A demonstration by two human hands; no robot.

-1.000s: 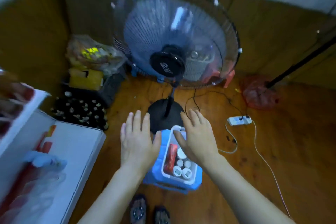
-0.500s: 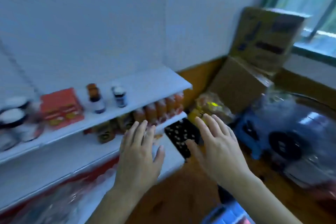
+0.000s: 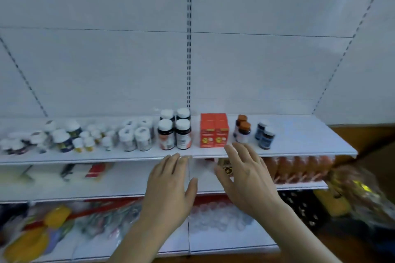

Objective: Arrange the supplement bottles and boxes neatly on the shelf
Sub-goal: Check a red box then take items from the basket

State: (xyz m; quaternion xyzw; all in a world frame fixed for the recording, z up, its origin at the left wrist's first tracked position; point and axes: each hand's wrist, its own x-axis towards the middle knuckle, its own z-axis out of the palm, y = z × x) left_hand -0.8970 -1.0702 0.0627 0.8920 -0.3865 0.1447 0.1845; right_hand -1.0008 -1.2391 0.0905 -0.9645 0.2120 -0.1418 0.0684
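Hovering empty, fingers spread: left hand [image 3: 168,186], right hand [image 3: 248,175], just below red boxes [image 3: 214,130] on shelf [image 3: 299,145].

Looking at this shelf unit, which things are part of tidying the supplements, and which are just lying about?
Part of the job:
top shelf
red boxes
white-capped dark bottles
orange-capped bottles
small blue bottles
left hand and right hand, both empty

Lying about:
orange packs on the lower shelf
yellow bags at the bottom
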